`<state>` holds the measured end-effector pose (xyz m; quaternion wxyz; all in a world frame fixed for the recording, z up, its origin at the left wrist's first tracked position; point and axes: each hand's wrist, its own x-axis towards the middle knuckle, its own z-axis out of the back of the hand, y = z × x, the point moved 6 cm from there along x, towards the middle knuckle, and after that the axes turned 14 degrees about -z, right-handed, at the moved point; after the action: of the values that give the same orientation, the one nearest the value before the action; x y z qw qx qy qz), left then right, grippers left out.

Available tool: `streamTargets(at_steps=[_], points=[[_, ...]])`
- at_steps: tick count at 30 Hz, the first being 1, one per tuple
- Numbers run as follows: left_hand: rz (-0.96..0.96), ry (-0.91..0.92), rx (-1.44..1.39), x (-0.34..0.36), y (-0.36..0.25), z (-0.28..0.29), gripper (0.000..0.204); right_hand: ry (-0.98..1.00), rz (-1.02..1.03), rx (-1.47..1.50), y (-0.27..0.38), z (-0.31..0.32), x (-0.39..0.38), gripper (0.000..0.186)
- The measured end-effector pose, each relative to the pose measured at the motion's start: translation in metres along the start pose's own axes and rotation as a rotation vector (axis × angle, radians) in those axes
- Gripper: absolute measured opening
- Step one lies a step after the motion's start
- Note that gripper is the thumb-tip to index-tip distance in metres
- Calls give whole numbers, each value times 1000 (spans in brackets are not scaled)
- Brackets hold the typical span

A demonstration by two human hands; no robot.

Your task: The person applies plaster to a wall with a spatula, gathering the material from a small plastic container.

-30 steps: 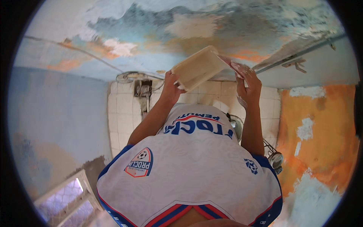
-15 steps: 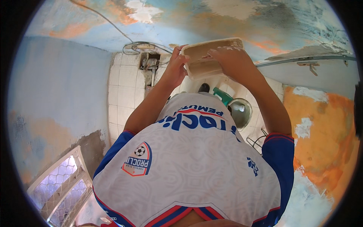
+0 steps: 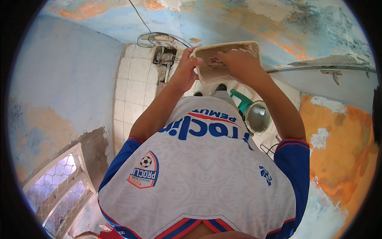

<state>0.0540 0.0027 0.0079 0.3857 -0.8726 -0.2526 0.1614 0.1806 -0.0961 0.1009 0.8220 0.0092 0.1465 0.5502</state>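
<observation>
Cream-coloured, the tub [image 3: 210, 72] hangs before the wall [image 3: 227, 28], its left end gripped by the left hand [image 3: 185, 72], best kept steady while the right hand [image 3: 241, 66] works inside, though what those half-hidden fingers hold one cannot tell.

One tub [image 3: 215, 76], one bowl [image 3: 254, 123], two shoes [image 3: 221, 87] and the person's two hands [image 3: 185, 75] show.

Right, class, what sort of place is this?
Probably a room under renovation: a patchy orange painted wall, a cream square-tiled floor with a broken-out strip, and a smeared beige rectangular tub.
</observation>
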Motion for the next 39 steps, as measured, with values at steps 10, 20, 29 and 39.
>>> streamTargets(at_steps=[10,20,29,39], points=[[-17,44,-21,-6,-13,5,61,-28,-10,0,26,10,0,42],[-10,39,-93,-9,-1,10,59,103,15,-17,34,-10,7,42],[13,34,-61,-11,11,8,58,213,-13,107,17,-14,2,38],[150,53,-205,1,37,14,60,-20,-214,983,-76,29,-47,26]])
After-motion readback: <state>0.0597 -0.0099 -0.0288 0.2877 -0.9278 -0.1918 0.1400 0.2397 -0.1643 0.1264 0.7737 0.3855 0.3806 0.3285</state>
